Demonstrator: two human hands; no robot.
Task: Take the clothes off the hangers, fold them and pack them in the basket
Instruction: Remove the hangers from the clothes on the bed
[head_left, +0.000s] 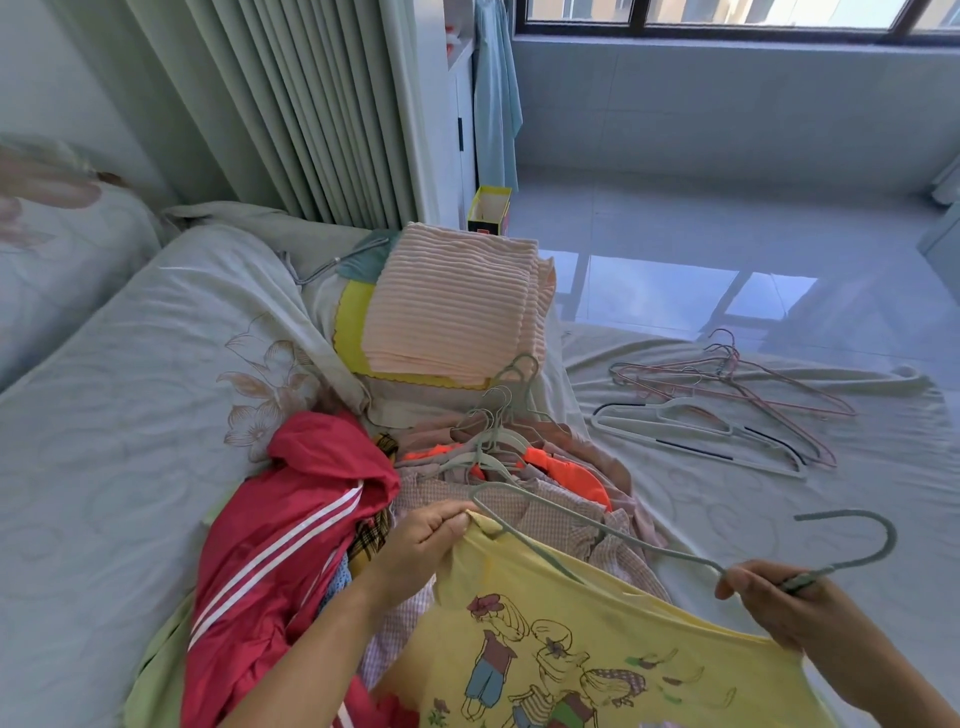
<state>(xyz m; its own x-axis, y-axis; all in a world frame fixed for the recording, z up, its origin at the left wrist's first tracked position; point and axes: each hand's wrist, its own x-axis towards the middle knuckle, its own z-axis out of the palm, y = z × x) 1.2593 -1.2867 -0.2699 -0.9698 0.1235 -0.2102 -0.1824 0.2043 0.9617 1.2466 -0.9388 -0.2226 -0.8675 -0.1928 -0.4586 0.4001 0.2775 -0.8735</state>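
Note:
A yellow shirt (571, 644) with cartoon children printed on it hangs low in front of me. My left hand (426, 540) pinches its shoulder, where one end of a grey-green hanger (597, 530) pokes out. My right hand (779, 597) grips that hanger just below its hook and also holds the shirt's other shoulder. Behind lies a pile of clothes on hangers (509, 467), pink checked and orange among them. A red jacket (291, 545) with white stripes lies to the left. No basket is in view.
Several empty hangers (727, 410) lie on the bed sheet (779, 499) to the right. A folded pink ribbed blanket (457, 306) sits on a yellow cloth behind the pile. Curtains, a yellow box (488, 208) and shiny floor tiles lie beyond.

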